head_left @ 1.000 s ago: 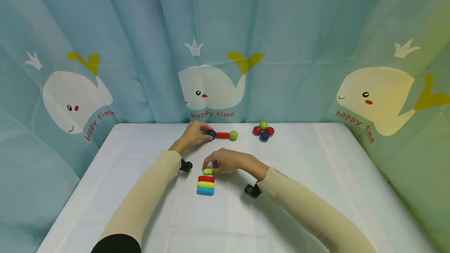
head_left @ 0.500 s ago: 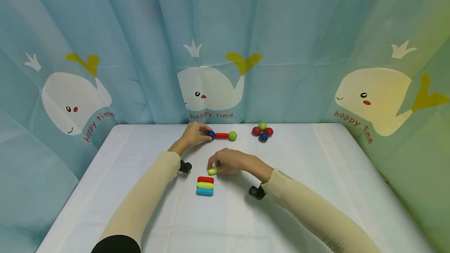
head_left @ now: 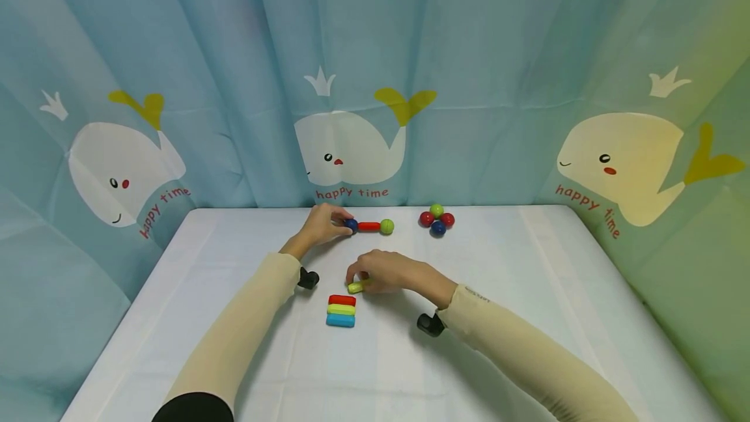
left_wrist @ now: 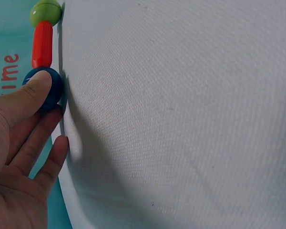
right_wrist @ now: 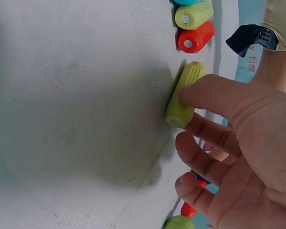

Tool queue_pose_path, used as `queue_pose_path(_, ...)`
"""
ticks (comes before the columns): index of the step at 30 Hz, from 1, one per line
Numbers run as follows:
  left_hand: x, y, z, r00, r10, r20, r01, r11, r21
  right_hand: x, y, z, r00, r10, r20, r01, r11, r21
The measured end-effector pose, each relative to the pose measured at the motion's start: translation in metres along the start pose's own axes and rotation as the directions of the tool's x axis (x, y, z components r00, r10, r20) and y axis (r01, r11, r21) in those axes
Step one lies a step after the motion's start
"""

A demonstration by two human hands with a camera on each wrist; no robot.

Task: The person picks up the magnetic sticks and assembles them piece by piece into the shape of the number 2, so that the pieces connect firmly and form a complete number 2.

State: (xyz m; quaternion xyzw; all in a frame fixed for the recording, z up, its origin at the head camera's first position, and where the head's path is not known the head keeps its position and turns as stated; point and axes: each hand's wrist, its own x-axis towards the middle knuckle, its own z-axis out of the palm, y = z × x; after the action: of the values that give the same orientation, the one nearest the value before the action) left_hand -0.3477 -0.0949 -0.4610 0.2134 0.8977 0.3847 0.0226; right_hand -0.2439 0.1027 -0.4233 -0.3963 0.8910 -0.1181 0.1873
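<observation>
My left hand (head_left: 319, 225) pinches a dark blue ball (head_left: 351, 225) near the table's back edge. From that ball a red rod (head_left: 369, 226) runs right to a green ball (head_left: 387, 226), the three joined in a line. In the left wrist view the thumb lies across the blue ball (left_wrist: 56, 90). Nearer the front, my right hand (head_left: 383, 270) holds a yellow-green rod (head_left: 355, 288) between thumb and fingers, low over the table. The right wrist view shows this ridged rod (right_wrist: 179, 109) with a silver disc in its end; whether it touches the cloth I cannot tell.
A red rod (head_left: 342, 300), a yellow-green rod (head_left: 341, 310) and a blue rod (head_left: 340, 320) lie side by side in front of the right hand. To the back right sits a cluster of balls: green (head_left: 437, 211), two red (head_left: 426, 219) and blue (head_left: 437, 228). A whale-print curtain (head_left: 486, 148) hangs behind.
My right hand has shifted slightly to the right with the yellow-green rod, away from the row of rods, and the rod has turned a little. My left hand stays on the blue ball.
</observation>
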Motion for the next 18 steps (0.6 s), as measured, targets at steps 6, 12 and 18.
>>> queue_pose_path(6, -0.001, 0.001, 0.000, 1.000, 0.000, -0.002, 0.000, 1.000, 0.001, -0.005, 0.005, 0.001, 0.999, -0.040, -0.032, 0.042, 0.996, 0.073)
queue_pose_path(12, -0.001, 0.002, 0.000, 1.000, -0.015, 0.006, 0.015, 1.000, -0.001, -0.012, 0.021, 0.008, 0.985, -0.030, -0.169, 0.072, 0.967, 0.245)
queue_pose_path(18, -0.001, 0.002, -0.001, 1.000, -0.004, 0.000, 0.004, 1.000, 0.012, -0.025, 0.033, 0.013, 0.952, 0.080, -0.295, 0.050, 0.911, 0.409)
